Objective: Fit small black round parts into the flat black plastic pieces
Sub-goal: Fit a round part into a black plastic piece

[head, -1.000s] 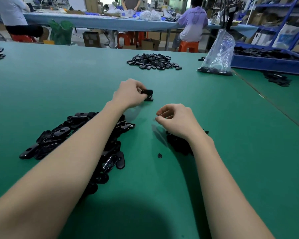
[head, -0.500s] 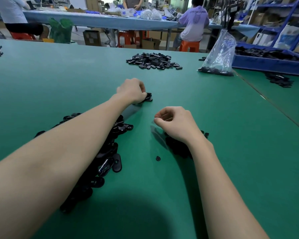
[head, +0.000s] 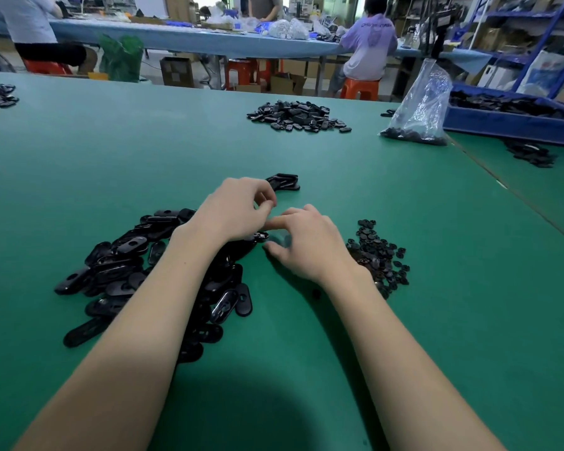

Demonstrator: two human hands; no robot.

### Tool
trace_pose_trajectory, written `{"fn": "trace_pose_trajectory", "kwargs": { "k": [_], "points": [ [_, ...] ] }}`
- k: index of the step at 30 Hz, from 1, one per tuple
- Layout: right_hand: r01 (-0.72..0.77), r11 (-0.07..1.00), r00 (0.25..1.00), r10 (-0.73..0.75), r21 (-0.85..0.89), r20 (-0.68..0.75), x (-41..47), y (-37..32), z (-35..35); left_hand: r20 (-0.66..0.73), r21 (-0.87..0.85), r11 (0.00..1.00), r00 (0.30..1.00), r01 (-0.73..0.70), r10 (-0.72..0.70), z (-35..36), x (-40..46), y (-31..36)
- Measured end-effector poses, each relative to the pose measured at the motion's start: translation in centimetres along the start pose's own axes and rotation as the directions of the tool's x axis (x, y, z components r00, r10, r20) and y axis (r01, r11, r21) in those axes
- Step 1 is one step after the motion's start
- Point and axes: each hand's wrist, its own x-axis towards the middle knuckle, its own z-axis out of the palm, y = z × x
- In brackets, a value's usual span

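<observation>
Both my hands meet at the bench (head: pixel 404 320) centre: left hand (head: pixel 233 211) fingers curled, right hand (head: pixel 302 244) fingers loose; any grasp is hidden. Flat pieces (head: pixel 137 271) lie at nine o'clock, round parts (head: pixel 378 255) at three.

**Only one line of print, not readable**

A seated person's pale purple hooded top (head: pixel 370 43) carries a short row of white capital letters across the upper back, above a faint printed figure; the letters are too small and blurred to make out. No other text, label or number can be read.
</observation>
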Motion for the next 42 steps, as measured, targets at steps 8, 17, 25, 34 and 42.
{"fn": "trace_pose_trajectory", "kwargs": {
  "k": [8,17,25,34,42],
  "points": [
    [-0.146,0.964,0.973,0.180,0.224,-0.141,0.0,1.3,-0.4,0.067,-0.020,0.996,0.994,-0.086,0.087,-0.2,-1.1,0.2],
    [-0.254,0.820,0.956,0.294,0.513,0.002,-0.4,3.6,-2.5,0.027,0.121,0.986,0.994,-0.112,0.110,0.6,-1.9,1.3],
    [-0.374,0.925,0.926,0.368,0.070,0.079,-1.1,4.7,-4.9,0.079,0.130,0.985,0.991,-0.118,0.108,1.2,-2.1,1.6],
    [-0.416,0.909,0.890,0.414,-0.031,0.189,-1.6,4.4,-5.6,0.098,0.005,0.994,0.990,-0.105,0.104,1.3,-2.1,1.6],
    [-0.401,0.910,0.887,0.415,-0.110,0.202,-1.3,4.3,-5.0,0.075,-0.102,0.994,0.997,-0.027,0.034,1.3,-1.8,1.5]
  ]
}}
